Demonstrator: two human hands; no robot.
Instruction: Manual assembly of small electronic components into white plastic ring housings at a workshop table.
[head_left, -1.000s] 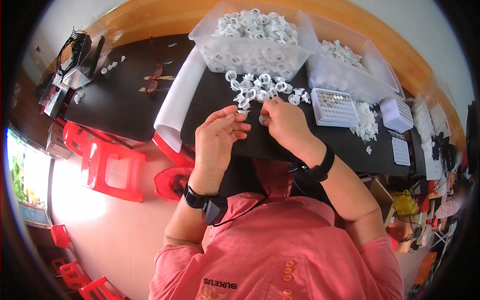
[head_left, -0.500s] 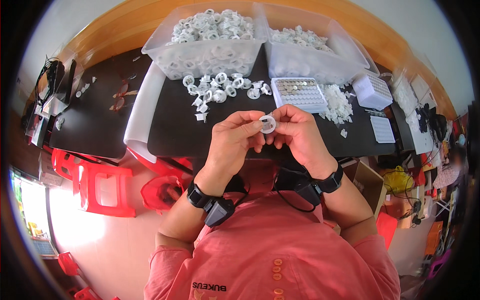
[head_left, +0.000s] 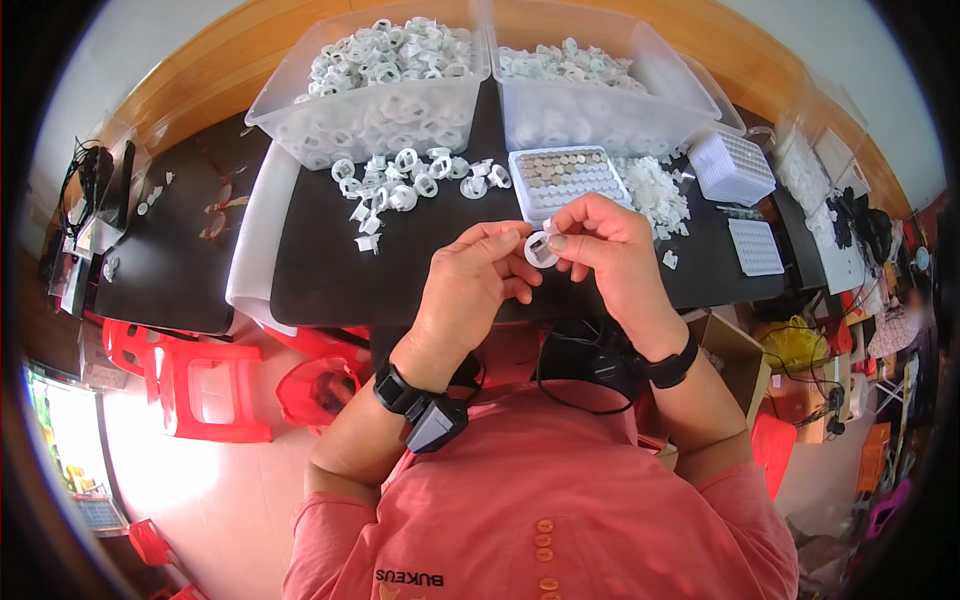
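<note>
We pinch the white ring between left hand and right hand fingertips, closed on it above the black mat; a loose squeeze could drop it.

I am looking down at what is showing itself as a small assembly workshop: two clear plastic bins are sitting heaped with white plastic rings on a black worktable, more loose rings are lying scattered in front of them, gridded parts trays are standing beside, and red plastic stools are crowding the bare floor below the table's edge
</note>
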